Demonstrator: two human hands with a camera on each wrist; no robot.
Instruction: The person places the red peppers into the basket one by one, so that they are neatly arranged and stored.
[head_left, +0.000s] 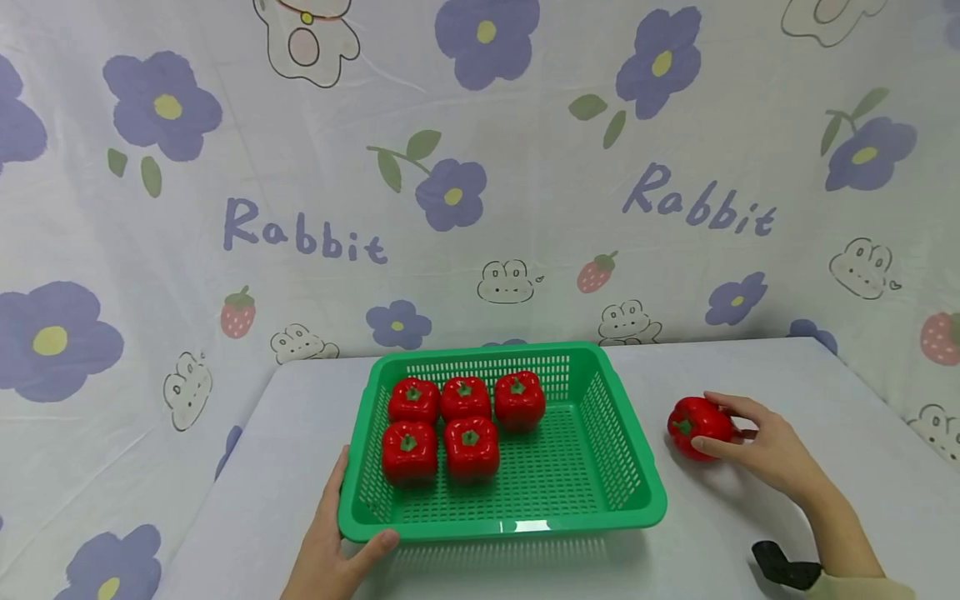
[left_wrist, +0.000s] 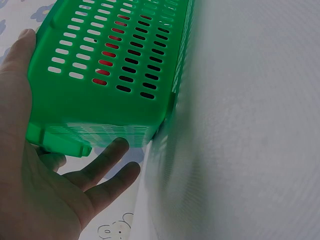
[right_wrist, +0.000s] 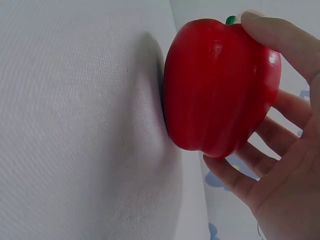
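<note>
Several shiny red bell peppers with green stems stand upright in two rows in the left part of a green plastic basket. My left hand holds the basket's near left corner, its thumb at the front rim and its fingers along the left side. Some of those fingers stretch free under the rim in the left wrist view. To the right of the basket, my right hand grips another red bell pepper between thumb and fingers. That pepper is tilted, its stem toward the basket, close over the table.
A white cloth covers the table. Behind it hangs a curtain printed with purple flowers, strawberries and rabbits. A black strap lies at the right wrist, by a pale sleeve. The basket's right half shows its bare slotted floor.
</note>
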